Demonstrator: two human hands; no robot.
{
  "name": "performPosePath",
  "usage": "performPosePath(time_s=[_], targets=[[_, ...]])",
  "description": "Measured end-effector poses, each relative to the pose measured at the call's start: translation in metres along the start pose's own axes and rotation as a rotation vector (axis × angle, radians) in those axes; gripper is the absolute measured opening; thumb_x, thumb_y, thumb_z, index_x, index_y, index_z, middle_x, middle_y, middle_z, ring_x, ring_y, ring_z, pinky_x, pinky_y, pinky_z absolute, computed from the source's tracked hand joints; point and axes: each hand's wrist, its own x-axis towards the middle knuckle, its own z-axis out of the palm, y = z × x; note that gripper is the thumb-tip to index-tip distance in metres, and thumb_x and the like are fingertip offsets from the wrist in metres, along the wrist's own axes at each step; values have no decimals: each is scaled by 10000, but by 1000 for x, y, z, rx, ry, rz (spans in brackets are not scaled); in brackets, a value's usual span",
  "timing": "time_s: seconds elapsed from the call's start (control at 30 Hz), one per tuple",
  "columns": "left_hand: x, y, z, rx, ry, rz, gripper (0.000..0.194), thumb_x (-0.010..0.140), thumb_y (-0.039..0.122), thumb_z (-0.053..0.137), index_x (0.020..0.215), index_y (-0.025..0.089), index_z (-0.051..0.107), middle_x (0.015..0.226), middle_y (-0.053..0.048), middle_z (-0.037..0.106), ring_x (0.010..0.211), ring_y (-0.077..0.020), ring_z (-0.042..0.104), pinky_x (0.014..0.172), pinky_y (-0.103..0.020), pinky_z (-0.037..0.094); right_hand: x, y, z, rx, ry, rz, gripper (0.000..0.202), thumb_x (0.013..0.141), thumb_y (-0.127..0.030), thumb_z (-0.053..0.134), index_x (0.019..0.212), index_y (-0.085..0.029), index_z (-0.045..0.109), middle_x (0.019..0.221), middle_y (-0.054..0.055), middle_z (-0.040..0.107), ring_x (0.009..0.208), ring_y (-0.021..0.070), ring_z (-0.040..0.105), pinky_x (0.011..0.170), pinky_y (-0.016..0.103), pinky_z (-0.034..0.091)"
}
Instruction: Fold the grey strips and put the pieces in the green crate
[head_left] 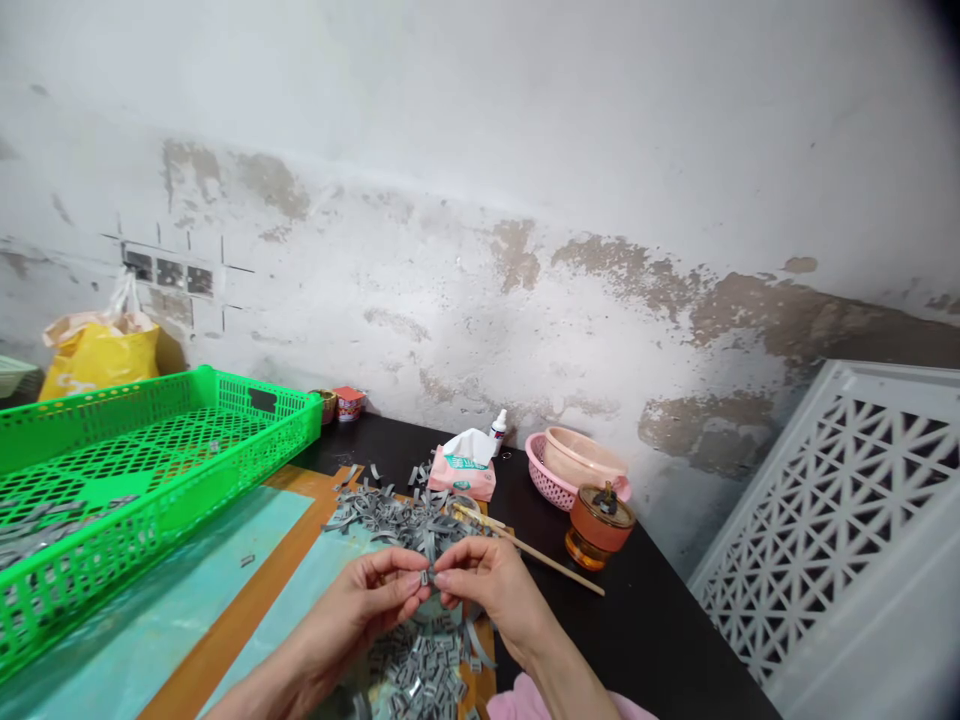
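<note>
My left hand [386,592] and my right hand [491,582] meet at the middle of the work surface, fingertips pinched together. Between them is a small grey buckle [424,577]. My left thumb and fingers grip its left side, and my right fingertips close on a grey strip at its right side, mostly hidden by the fingers. Just beyond the hands lies a heap of short grey strips [375,512]. Below and partly behind my wrists is a pile of small grey rectangular buckles [424,672]. One loose grey piece [247,561] lies apart on the left.
A green plastic crate [262,400] holding grey pieces stands left. Behind the heap are a tissue pack [461,474] and white bottle [498,430]. Right of these stand pink baskets [551,480], an amber jar [600,530] and a wooden stick [559,566]. A white lattice panel [832,480] stands far right.
</note>
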Motion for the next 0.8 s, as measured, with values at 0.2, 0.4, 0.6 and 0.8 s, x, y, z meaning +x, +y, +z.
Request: performPosePath(time_s=[0.2, 0.4, 0.6, 0.8], targets=[[-2, 2, 0, 158, -10, 20, 279, 543, 278, 916, 748, 147, 778, 671, -32, 741, 645, -126, 677, 653, -179, 527, 0, 0, -1, -59, -17, 0, 292, 529, -366, 871, 657, -141, 736, 530, -21, 629, 493, 97, 546, 539, 222, 412], [4, -2, -4, 292, -42, 87, 280, 555, 344, 899, 706, 144, 775, 605, -40, 722, 557, -135, 627, 587, -219, 505, 2, 6, -3, -66, -20, 34, 384, 473, -375, 895, 690, -135, 689, 534, -17, 644, 465, 114, 576, 515, 236, 452], [10, -9, -8, 332, -14, 93, 267, 524, 297, 908, 669, 110, 785, 603, -92, 751, 539, -158, 640, 577, -226, 503, 4, 11, 2, -45, 23, 62, 427, 411, -304, 905, 716, -138, 657, 517, -26, 642, 446, 126, 588, 483, 239, 465], [4, -2, -4, 270, -18, 35, 228, 583, 275, 878, 726, 122, 789, 664, -86, 772, 599, -174, 681, 654, -236, 536, 4, 9, 3, -40, 18, 33, 396, 448, -339, 902, 667, -137, 642, 495, -19, 641, 453, 119, 585, 504, 229, 453]])
